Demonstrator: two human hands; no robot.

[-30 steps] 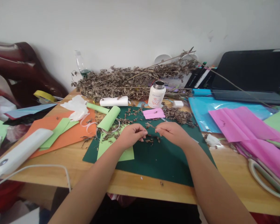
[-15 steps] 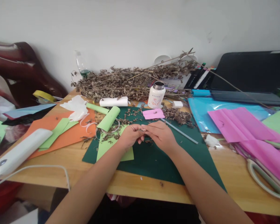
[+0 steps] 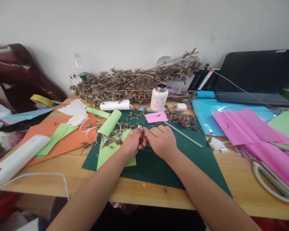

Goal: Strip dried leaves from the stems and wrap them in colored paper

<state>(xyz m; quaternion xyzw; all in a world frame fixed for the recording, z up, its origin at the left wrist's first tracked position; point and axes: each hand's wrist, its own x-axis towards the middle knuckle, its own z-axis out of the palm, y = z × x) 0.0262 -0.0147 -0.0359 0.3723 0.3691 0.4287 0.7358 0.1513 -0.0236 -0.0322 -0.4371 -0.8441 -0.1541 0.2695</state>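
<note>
My left hand [image 3: 131, 143] and my right hand [image 3: 160, 140] meet over a dark green paper sheet [image 3: 158, 166] on the wooden table [image 3: 69, 166]. Both are closed in a pinch, fingertips touching each other. A small dried twig [image 3: 140, 131] pokes out between the fingertips of the left hand. The right fingers press against the same spot, and what they grip is hidden. Dried leaf crumbs [image 3: 134, 117] lie scattered on the green sheet just beyond the hands. A light green paper strip [image 3: 106, 152] lies under my left wrist.
A heap of dried branches [image 3: 134, 83] runs along the back. Before it stand a white bottle [image 3: 159, 98], a pink note [image 3: 156, 117] and a rolled green paper [image 3: 109, 123]. Orange paper [image 3: 62, 141] lies left; blue [image 3: 207, 115] and pink sheets [image 3: 250, 128], scissors [image 3: 271, 183] and a laptop [image 3: 252, 80] right.
My hands were apart with the twig stretched between them; the right hand has moved left and now meets the left one. A clear stick on the green sheet is uncovered.
</note>
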